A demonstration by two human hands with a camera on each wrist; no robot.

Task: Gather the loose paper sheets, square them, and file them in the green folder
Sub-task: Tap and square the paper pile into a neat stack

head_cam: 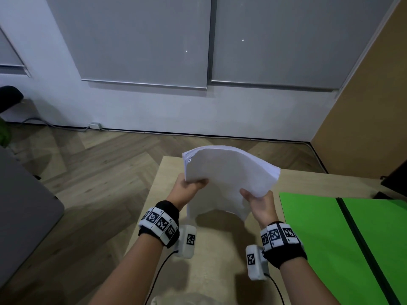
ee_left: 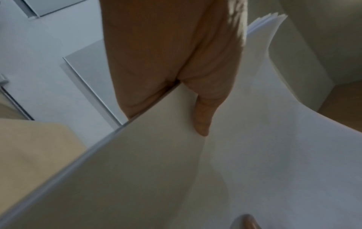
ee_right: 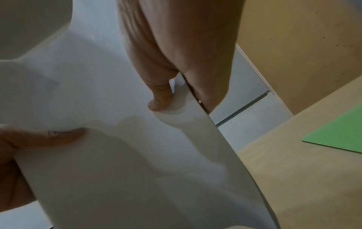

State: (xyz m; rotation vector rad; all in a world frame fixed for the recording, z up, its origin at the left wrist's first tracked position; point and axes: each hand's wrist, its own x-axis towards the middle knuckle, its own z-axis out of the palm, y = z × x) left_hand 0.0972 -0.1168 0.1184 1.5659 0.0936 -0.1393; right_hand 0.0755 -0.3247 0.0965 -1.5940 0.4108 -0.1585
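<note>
Both hands, left (head_cam: pixel 191 186) and right (head_cam: pixel 259 201), pinched a bowed stack of white paper sheets (head_cam: pixel 226 179) above the pale wooden surface (head_cam: pixel 308 181), beside the open green folder (head_cam: pixel 326 238).

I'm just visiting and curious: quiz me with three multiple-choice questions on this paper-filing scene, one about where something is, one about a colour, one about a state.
1. Where does the folder lie?
A. on the floor
B. on the table, on the person's right
C. under the stack

2. What colour is the folder?
A. green
B. red
C. blue

3. How is the paper stack held?
A. flat on the table
B. one-handed
C. bowed, off the table, by both hands

Answers:
1 B, it lies on the table beside the right hand.
2 A, bright green.
3 C, left hand and right hand grip opposite edges.
</note>
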